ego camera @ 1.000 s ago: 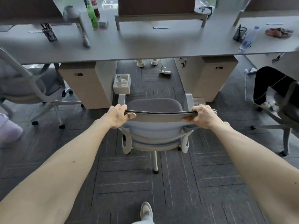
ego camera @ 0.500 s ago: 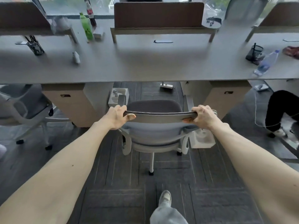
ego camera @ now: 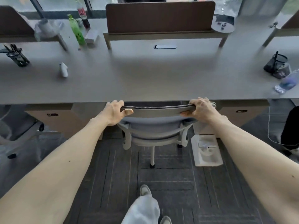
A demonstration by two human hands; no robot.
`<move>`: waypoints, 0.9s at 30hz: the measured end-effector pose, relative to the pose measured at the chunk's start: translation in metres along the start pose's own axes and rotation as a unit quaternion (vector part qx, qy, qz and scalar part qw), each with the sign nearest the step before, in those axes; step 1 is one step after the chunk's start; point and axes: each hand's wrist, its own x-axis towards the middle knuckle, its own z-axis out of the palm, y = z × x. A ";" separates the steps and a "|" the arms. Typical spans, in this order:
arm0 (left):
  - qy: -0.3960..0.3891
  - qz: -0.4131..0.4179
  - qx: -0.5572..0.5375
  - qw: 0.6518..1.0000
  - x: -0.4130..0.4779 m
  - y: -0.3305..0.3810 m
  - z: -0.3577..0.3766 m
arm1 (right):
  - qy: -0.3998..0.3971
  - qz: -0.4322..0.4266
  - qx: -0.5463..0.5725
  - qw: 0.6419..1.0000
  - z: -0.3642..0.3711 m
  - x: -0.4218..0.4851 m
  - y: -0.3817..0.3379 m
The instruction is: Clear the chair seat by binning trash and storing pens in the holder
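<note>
1. Left hand (ego camera: 114,112) was clenched on the left end of the chair backrest's top rail (ego camera: 157,109), fingers over the top, thumb on the near face.
2. Right hand (ego camera: 201,110) gripped the right end of the same rail, fingers curled over it, thumb tip underneath.
3. Chair (ego camera: 153,126) sat with its front tucked under the near edge of the desk (ego camera: 145,81); the seat was hidden by the backrest and the desk edge, so couldn't tell what lay on it.
4. Mesh pen holder (ego camera: 275,63) stood near the desk's right edge, with one dark pen sticking up in it, touching a dark cup-like item just beside it.
5. Clear plastic bottle (ego camera: 287,83) lay on its side at the right near corner of the desk.
6. Second mesh holder (ego camera: 17,56), with pens in it, stood at the desk's left edge.
7. Small white object (ego camera: 63,70) lay on the left part of the desk, blurred, kind unclear.
8. Green bottle (ego camera: 76,30) and red-labelled dark bottle (ego camera: 83,15) stood upright toward the far left of the desk, by the brown divider panel (ego camera: 160,16).
9. White bin (ego camera: 207,151) sat on the carpet just right of the chair base, under the right forearm, with light items inside.
10. One trouser leg and a shoe (ego camera: 144,190) were at the bottom centre, behind the chair.
</note>
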 end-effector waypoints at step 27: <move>-0.100 -0.039 -0.004 0.994 0.046 0.023 -0.031 | -0.175 -0.003 -0.024 0.984 -0.052 0.071 0.004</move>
